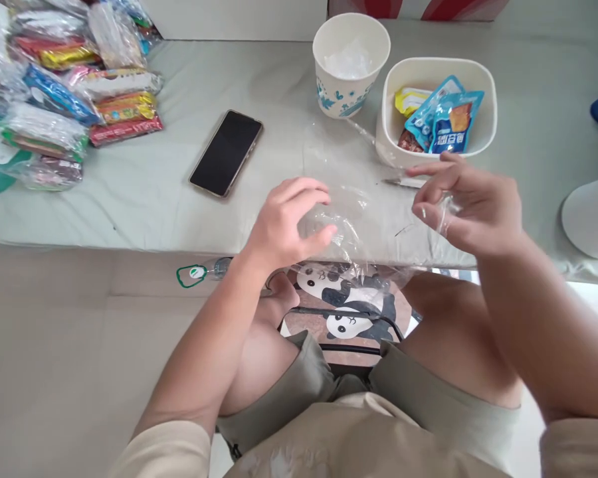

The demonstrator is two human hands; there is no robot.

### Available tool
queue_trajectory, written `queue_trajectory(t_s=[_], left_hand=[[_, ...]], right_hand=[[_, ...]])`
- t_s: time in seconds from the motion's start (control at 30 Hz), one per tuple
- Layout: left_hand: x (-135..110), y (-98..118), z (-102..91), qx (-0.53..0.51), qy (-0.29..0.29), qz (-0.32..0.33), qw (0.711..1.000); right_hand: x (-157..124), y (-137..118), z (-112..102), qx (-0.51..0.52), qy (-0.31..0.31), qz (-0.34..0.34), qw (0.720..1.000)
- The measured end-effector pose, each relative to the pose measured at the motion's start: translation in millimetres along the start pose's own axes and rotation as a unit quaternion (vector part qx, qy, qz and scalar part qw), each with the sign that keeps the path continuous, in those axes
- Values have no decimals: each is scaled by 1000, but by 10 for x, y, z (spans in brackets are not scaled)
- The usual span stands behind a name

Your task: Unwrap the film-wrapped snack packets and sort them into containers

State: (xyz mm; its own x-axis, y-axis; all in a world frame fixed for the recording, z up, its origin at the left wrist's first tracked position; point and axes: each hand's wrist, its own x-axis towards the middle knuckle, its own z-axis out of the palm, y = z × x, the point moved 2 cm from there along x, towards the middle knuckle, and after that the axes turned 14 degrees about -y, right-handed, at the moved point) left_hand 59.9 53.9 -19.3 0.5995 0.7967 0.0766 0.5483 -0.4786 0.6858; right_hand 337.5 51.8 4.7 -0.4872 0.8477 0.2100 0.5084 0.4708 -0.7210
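Note:
A clear plastic bag (351, 229) spreads between my hands over the table's front edge, its outline hard to follow. My right hand (471, 206) is closed, with crumpled clear plastic between thumb and fingers. On the other side, my left hand (294, 222) is curved with thumb and fingers apart, right beside the bag; I cannot tell whether it touches it. A slim tool with a dark pointed tip (398, 181) lies by the white plastic tub (489, 133). That tub holds blue snack pouches (451, 123) and a yellow packet (411, 101).
A paper cup (351, 73) with clear plastic inside stands left of the tub. A phone (226, 153) lies on the pale tablecloth (144, 212). Packaged snacks (90, 86) are heaped at far left. A white rounded object (593, 216) is at the right edge. Below sits a panda-printed surface (349, 322).

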Motion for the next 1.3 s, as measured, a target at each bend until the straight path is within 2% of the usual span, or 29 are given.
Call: queue_trajectory(t_s=[0.07, 0.13, 0.23, 0.33, 0.43, 0.5, 0.57, 0.63, 0.7, 0.77, 0.83, 0.93, 1.03, 1.1, 1.17, 1.23, 1.3], left_hand=[[-164, 108, -26, -14, 36, -7, 999], [-351, 294, 58, -5, 35, 4, 999], [-657, 612, 354, 25, 15, 48, 998], [-900, 768, 681, 89, 15, 6, 996], [-971, 705, 800, 102, 82, -68, 989], [-928, 605, 752, 33, 128, -57, 990], [-873, 493, 660, -86, 161, -36, 983], [-863, 386, 587, -217, 196, -46, 955], [-915, 301, 568, -320, 232, -80, 915], [-1000, 249, 589, -374, 258, -113, 884], [-1078, 225, 612, -391, 280, -131, 867], [-1124, 199, 606, -404, 327, -148, 841], [-1090, 153, 581, -428, 359, -193, 807], [-1045, 121, 573, -456, 360, -216, 785], [-1004, 97, 570, -490, 357, -226, 762], [-985, 76, 566, -522, 367, -235, 733], [-996, 50, 560, -543, 389, -247, 703]], right_hand=[[-63, 22, 167, 88, 101, 49, 990], [-98, 57, 311, 145, 163, 78, 973], [-155, 129, 402, 173, 193, 104, 960], [-242, 195, 360, 182, 213, 124, 952], [-315, 221, 300, 186, 205, 134, 952], [-354, 240, 274, 193, 204, 137, 950], [-390, 264, 252, 192, 215, 120, 950], [-425, 272, 225, 170, 238, 72, 954], [-450, 231, 203, 148, 243, 8, 959], [-459, 138, 198, 152, 224, -49, 961], [-450, 28, 213, 178, 195, -76, 962], [-412, -40, 261, 188, 171, -43, 966], [-359, 69, 296, 185, 156, 15, 970], [-317, 176, 307, 222, 94, 40, 970], [-278, 234, 313, 247, -15, 51, 968], [-254, 226, 316, 221, -113, 49, 967], [-238, 179, 337, 173, -163, 50, 970]])
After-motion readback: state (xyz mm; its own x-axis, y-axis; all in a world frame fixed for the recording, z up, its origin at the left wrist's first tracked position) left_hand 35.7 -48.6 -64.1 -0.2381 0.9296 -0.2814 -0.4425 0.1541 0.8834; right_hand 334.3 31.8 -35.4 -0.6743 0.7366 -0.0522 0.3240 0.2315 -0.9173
